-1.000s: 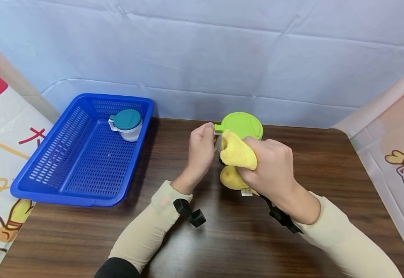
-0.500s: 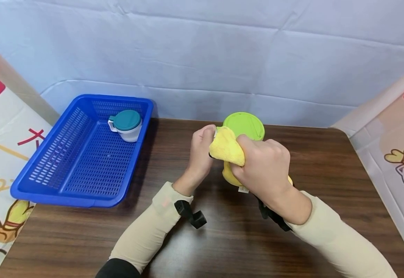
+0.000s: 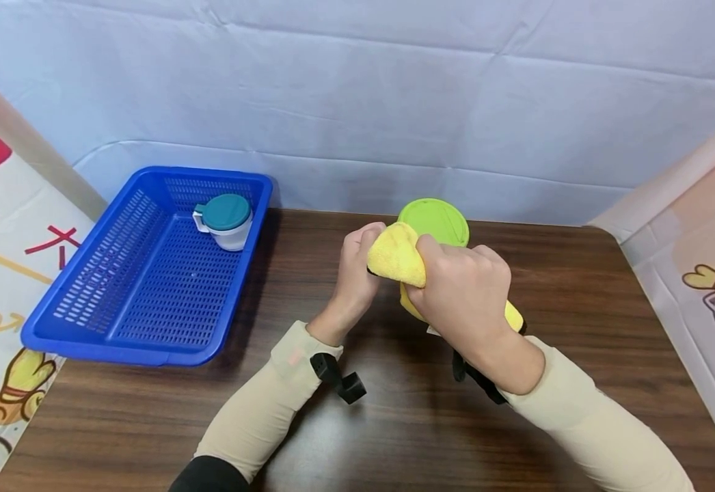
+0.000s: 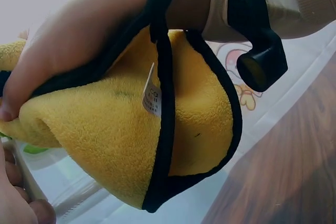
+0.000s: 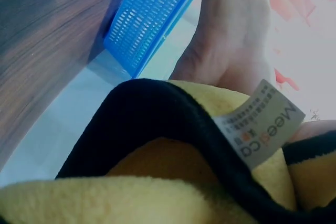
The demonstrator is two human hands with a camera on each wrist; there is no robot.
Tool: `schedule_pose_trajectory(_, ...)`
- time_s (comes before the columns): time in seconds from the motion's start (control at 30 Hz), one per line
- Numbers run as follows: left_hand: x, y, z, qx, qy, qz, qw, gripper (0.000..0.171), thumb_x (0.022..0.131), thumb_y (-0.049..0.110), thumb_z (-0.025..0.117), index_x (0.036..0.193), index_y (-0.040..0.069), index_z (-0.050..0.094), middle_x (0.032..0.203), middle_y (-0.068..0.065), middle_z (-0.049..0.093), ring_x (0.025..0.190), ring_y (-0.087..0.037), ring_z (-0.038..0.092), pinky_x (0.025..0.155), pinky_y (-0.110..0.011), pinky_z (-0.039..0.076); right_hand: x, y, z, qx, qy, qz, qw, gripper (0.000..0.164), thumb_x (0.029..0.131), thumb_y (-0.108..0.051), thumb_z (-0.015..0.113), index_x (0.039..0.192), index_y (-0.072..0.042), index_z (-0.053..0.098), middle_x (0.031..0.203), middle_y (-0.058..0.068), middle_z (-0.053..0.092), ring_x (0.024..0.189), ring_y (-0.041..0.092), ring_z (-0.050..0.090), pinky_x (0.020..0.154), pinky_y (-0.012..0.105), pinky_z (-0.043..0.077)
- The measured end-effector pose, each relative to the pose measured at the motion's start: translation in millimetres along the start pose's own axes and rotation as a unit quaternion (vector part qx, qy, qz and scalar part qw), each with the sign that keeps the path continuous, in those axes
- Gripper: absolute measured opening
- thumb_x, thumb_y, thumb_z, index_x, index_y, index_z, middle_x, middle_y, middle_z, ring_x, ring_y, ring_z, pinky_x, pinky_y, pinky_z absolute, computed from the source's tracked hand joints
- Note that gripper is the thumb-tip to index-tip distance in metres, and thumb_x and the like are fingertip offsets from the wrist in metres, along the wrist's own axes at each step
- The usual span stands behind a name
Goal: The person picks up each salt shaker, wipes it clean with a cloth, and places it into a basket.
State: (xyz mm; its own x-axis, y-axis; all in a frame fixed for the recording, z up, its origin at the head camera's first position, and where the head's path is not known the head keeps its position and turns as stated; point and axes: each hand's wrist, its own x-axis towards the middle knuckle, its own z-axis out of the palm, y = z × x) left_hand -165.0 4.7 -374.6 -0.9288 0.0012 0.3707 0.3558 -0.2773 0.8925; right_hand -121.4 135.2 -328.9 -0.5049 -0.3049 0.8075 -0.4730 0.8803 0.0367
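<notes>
My left hand (image 3: 355, 270) grips the left side of a jar with a round bright green lid (image 3: 435, 217), where its handle is. Cloth and hands mostly hide the jar's body in the head view. My right hand (image 3: 467, 287) clutches a yellow cleaning cloth (image 3: 396, 255) bunched up over the lid's near left side, close to my left thumb. The rest of the cloth hangs below that fist. In the left wrist view the cloth (image 4: 113, 129) shows black edging and a white tag (image 4: 152, 95). The right wrist view has the tag (image 5: 262, 124) up close.
A blue perforated basket (image 3: 210, 352) stands on the left of the dark wood table (image 3: 579, 287). Inside its far right corner sits a white jar with a teal lid (image 3: 226, 212). A pale sheet (image 3: 357, 102) hangs behind the table.
My right hand has moved the cloth leftward over the lid's tab and the handle side, against my left thumb. The left hand has stayed almost still, and the green lid has shifted slightly right.
</notes>
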Motion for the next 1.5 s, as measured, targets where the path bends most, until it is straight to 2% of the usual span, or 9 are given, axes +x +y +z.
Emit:
schedule_pose_trajectory(0.47, 0.5, 2.1, 0.9, -0.018, 0.042, -0.011, 0.9989, 0.038, 0.096, 0.009, 0.04, 0.059, 0.013, 0.038, 0.053, 0.003, 0.036, 0.045, -0.011, 0.034, 0.045, -0.023, 0.029, -4, 4, 3, 0.014, 0.023, -0.036, 0.999, 0.011, 0.073, -0.008, 0.041, 0.063, -0.012, 0.039, 0.047, 0.001, 0.029, 0.04, 0.019, 0.027, 0.044, 0.033, 0.025)
schedule_pose_trajectory(0.67, 0.9, 3.4, -0.4, 0.011, 0.051, -0.023, 0.9984, 0.039, 0.097, 0.012, 0.039, 0.058, 0.013, 0.038, 0.05, 0.004, 0.033, 0.042, -0.011, 0.03, 0.043, -0.024, 0.026, -6, 6, 2, 0.027, 0.044, -0.058, 0.997, 0.011, 0.074, -0.008, 0.041, 0.064, -0.011, 0.04, 0.048, 0.001, 0.03, 0.04, 0.019, 0.03, 0.044, 0.033, 0.026)
schedule_pose_trajectory(0.83, 1.3, 4.2, -1.0, 0.04, 0.06, -0.031, 0.9969, 0.04, 0.097, 0.012, 0.04, 0.057, 0.014, 0.036, 0.05, 0.005, 0.03, 0.042, -0.01, 0.026, 0.043, -0.023, 0.023, -9, 10, 2, 0.048, 0.04, -0.058, 0.996, 0.01, 0.074, -0.009, 0.042, 0.065, -0.011, 0.039, 0.049, 0.0, 0.031, 0.04, 0.019, 0.031, 0.045, 0.033, 0.027)
schedule_pose_trajectory(1.07, 2.8, 4.1, -2.3, 0.041, 0.059, -0.032, 0.9969, 0.038, 0.095, 0.011, 0.039, 0.057, 0.015, 0.036, 0.047, 0.005, 0.03, 0.04, -0.008, 0.025, 0.042, -0.022, 0.022, -10, 16, 2, 0.067, 0.065, -0.073, 0.993, 0.016, 0.079, -0.007, 0.04, 0.064, -0.011, 0.037, 0.051, -0.001, 0.027, 0.043, 0.017, 0.025, 0.044, 0.033, 0.025)
schedule_pose_trajectory(1.37, 4.1, 4.1, -5.0, 0.049, 0.061, -0.033, 0.9964, 0.037, 0.094, 0.008, 0.037, 0.058, 0.015, 0.036, 0.047, 0.006, 0.029, 0.04, -0.007, 0.025, 0.042, -0.021, 0.022, -15, 28, -1, 0.086, 0.044, -0.076, 0.992, 0.015, 0.08, -0.008, 0.04, 0.066, -0.011, 0.04, 0.053, -0.002, 0.029, 0.045, 0.017, 0.026, 0.044, 0.034, 0.03)
schedule_pose_trajectory(1.5, 5.1, 4.2, -6.3, 0.055, 0.061, -0.037, 0.9959, 0.038, 0.095, 0.007, 0.037, 0.058, 0.015, 0.036, 0.047, 0.006, 0.03, 0.04, -0.007, 0.025, 0.042, -0.021, 0.021, -17, 34, -1, 0.101, 0.032, -0.055, 0.993, 0.023, 0.089, -0.017, 0.046, 0.067, -0.011, 0.043, 0.052, -0.001, 0.032, 0.045, 0.017, 0.028, 0.045, 0.035, 0.03)
